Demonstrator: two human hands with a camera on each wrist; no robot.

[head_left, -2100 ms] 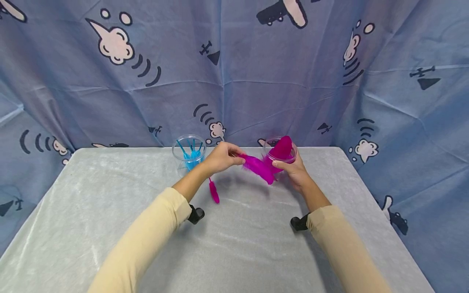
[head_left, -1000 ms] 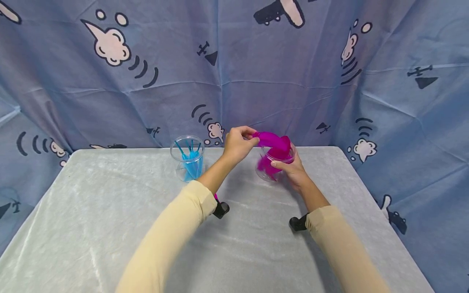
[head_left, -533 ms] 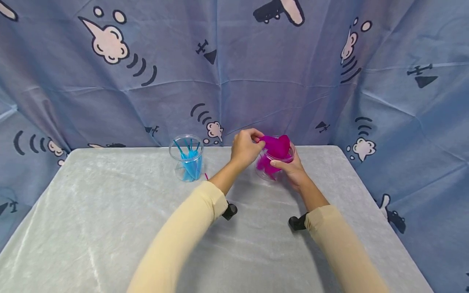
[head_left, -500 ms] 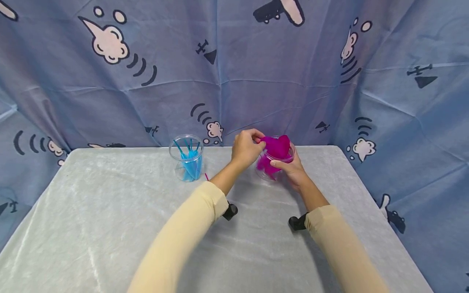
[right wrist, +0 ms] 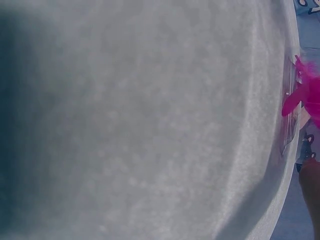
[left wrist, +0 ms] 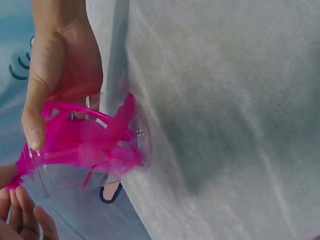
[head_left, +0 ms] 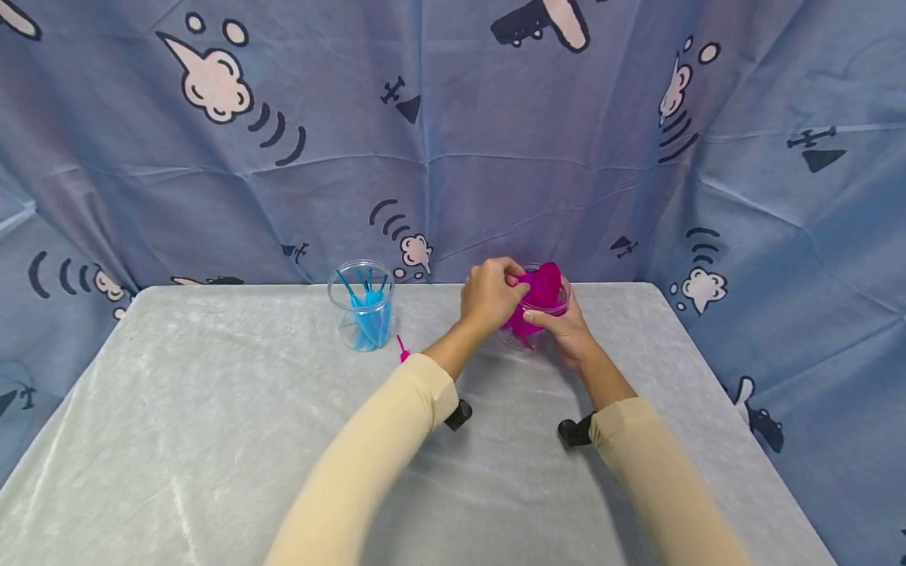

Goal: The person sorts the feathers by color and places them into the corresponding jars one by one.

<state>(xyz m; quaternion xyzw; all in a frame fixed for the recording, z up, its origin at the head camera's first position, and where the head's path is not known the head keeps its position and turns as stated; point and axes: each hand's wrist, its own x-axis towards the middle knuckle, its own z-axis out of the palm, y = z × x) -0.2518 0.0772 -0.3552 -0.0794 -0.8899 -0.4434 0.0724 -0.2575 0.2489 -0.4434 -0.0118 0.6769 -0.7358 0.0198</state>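
Observation:
My right hand (head_left: 572, 326) grips a clear plastic cup (left wrist: 145, 135) near its rim, the thumb lying on the near side. Several magenta feathers (left wrist: 85, 140) fill that cup, one broad tip (head_left: 545, 284) rising above the rim. My left hand (head_left: 490, 295) is at the cup's mouth and pinches a magenta feather (left wrist: 20, 167) between thumb and fingers; most of this feather is among the others. In the right wrist view, magenta feathers (right wrist: 310, 97) show at the right edge.
A second clear cup (head_left: 341, 295) with several blue feathers (head_left: 373, 314) stands upright at the back left. One magenta feather (head_left: 403, 351) lies on the grey cloth-covered table (head_left: 212, 440), partly hidden by the left sleeve. A patterned blue curtain (head_left: 481, 118) hangs behind.
My left hand has moved right from between the cups, carrying the magenta feather over the right cup and lowering it into its mouth. My right hand has kept its hold on the cup.

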